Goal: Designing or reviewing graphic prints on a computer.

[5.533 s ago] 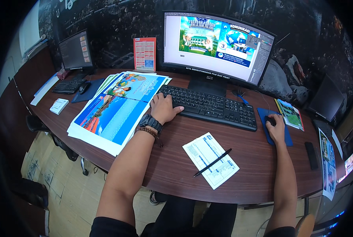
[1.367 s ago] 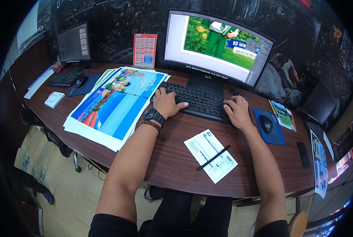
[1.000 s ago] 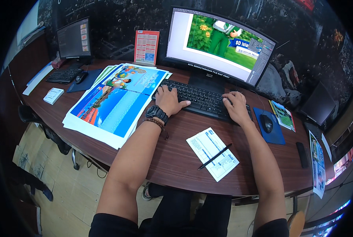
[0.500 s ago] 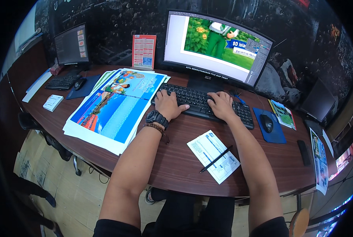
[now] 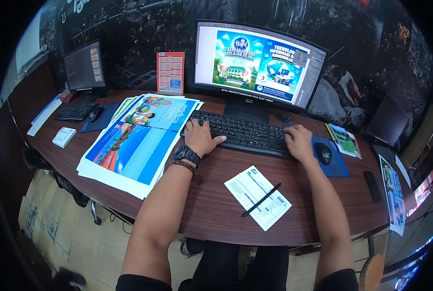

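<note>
Since half a second ago, the right hand [image 5: 299, 141] is sliding from the middle of the black keyboard [image 5: 240, 133] to its right end, now sitting at the centre right of the frame with its fingers loosely spread over the last keys, gripping nothing. Just right of it, a black mouse [image 5: 323, 153] is lying on a blue mouse pad [image 5: 337, 165], untouched. The left hand [image 5: 200, 137] is resting on the keyboard's left end, at the centre of the frame, fingers open and lying flat on the keys, a black watch [image 5: 186, 155] and a bead bracelet on its wrist. The keyboard is lying across the dark wooden surface [image 5: 211, 203], directly below a wide monitor [image 5: 257, 63] in the upper centre that is displaying a colourful poster design. Large printed sheets [image 5: 134, 140] with blue and green artwork are stacked at the centre left, touching the keyboard's left edge. A white paper form [image 5: 257, 196] with a black pen [image 5: 261, 200] lying across it is sitting at the lower centre, between the two forearms. A second, smaller screen [image 5: 83, 65] is standing at the upper left
</note>
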`<state>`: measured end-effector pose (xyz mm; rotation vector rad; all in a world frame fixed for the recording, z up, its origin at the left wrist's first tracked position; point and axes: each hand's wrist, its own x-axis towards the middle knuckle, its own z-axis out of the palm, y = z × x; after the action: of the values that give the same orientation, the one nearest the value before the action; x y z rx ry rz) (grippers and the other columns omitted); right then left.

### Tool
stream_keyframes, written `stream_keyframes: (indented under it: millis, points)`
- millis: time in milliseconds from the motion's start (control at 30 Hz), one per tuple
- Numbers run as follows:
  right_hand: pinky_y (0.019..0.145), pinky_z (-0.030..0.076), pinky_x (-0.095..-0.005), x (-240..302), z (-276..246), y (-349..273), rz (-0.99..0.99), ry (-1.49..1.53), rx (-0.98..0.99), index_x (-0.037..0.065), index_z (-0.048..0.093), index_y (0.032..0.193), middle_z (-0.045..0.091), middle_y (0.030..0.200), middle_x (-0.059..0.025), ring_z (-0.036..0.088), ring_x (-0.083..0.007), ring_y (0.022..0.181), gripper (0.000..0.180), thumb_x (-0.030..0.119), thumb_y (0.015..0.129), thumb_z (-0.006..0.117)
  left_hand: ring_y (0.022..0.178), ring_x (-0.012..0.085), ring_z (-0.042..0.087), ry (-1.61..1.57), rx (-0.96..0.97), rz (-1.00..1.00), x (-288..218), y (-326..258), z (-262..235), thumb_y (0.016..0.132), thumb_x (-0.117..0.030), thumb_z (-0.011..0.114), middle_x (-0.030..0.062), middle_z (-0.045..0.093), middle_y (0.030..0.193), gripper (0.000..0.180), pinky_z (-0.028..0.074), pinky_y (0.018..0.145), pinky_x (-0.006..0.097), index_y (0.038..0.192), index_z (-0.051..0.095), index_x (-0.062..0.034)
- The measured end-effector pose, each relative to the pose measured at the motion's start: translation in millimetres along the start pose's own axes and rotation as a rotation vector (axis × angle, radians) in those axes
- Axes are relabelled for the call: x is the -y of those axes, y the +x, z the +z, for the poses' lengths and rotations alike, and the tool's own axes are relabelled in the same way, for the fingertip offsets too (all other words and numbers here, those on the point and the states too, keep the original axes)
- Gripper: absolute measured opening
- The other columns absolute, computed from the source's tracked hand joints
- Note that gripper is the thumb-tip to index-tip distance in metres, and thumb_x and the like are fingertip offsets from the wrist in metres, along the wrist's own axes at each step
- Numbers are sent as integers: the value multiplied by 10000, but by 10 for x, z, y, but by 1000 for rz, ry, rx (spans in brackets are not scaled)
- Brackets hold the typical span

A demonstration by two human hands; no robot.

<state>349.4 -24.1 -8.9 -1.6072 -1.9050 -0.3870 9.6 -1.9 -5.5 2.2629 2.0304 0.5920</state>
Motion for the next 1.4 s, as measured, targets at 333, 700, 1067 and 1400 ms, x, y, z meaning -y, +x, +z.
stream_keyframes:
  millis: [333,700,1067,1400]
  points:
    - [975,450,-428,-740,-456,-536,160,39,-94,76,672,1144,559,1210,-157,542,-355,1150,348,218,827,684,1310,399,375,13,-80,13,66,1,100,782,-651,699,252,454,1362,832,330,1094,502,1315,582,-23]
    - [986,458,-431,-916,-489,-564,343,101,-44,95,653,1206,548,1233,-180,560,-369,1156,402,217,823,670,1319,391,373,-103,-208,219,43,46,111,788,-505,760,241,494,1381,434,222,1130,515,947,785,-102]
    - [978,477,-459,-1125,-405,-569,364,14,9,156,627,1275,537,1300,-177,570,-383,1166,511,358,807,672,1334,422,380,-145,-129,4,208,96,101,827,-620,670,250,449,1424,740,306,1106,544,1320,610,-71]
    - [987,470,-447,-1040,-434,-565,395,141,-31,135,657,1224,547,1286,-147,579,-370,1157,437,300,820,648,1359,431,359,-91,-91,38,220,54,88,800,-641,688,273,434,1431,820,294,1122,525,1375,556,-71]
